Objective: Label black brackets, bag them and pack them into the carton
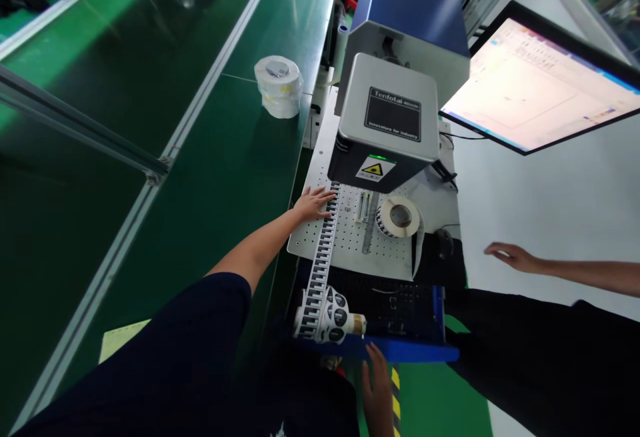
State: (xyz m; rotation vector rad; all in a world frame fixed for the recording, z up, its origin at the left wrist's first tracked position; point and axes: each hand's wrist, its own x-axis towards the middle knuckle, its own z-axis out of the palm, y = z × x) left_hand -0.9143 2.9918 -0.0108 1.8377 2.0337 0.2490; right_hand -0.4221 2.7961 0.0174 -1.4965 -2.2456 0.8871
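Observation:
My left hand (314, 204) lies flat with its fingers spread on the perforated metal plate (350, 250). Its fingertips rest at a long strip of black-and-white printed labels (322, 253). The strip runs from under the grey machine head (390, 107) down to a roll of labels (335, 317) with round black prints, on a core near my body. Below that roll, beside the blue front edge (400, 350), my right hand (379, 387) is raised with fingers stretched out and holds nothing visible. To the right on the plate are another label roll (400, 217) and a steel ruler (371, 223).
A wrapped stack of white rolls (279, 87) stands on the green table (235, 157) at left. A lit monitor (545, 83) is at right, above a mouse (444, 243). Another person's hand (515, 256) reaches in from the right. A dark keyboard (395, 307) lies by the blue edge.

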